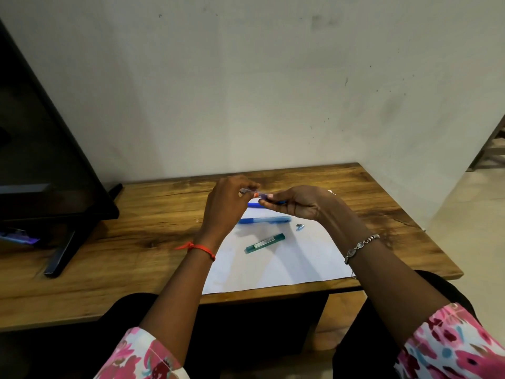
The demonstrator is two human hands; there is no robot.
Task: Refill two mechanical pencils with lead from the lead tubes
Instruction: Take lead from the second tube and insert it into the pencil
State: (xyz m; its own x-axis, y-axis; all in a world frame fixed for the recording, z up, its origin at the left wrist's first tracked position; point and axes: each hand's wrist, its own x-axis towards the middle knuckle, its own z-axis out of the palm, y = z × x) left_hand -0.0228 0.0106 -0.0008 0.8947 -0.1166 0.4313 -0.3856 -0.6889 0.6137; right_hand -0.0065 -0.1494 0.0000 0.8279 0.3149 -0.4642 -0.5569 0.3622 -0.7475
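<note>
Both hands are raised above the white paper [276,263] on the wooden table [153,242]. My left hand [226,206] pinches one end of a small clear purple lead tube [250,191]. My right hand [297,203] grips the tube's other end, and a blue pencil [281,202] pokes out under its fingers. A second blue mechanical pencil [263,220] lies on the paper below the hands. Another blue piece [255,205] lies just behind it. A green lead tube [265,243] lies nearer to me. A small metal cap [300,227] rests to the right.
A dark monitor [41,165] on a stand [61,255] fills the left of the table. A pale wall stands right behind the table. The table's right edge [426,220] drops to a tiled floor. My knees sit under the front edge.
</note>
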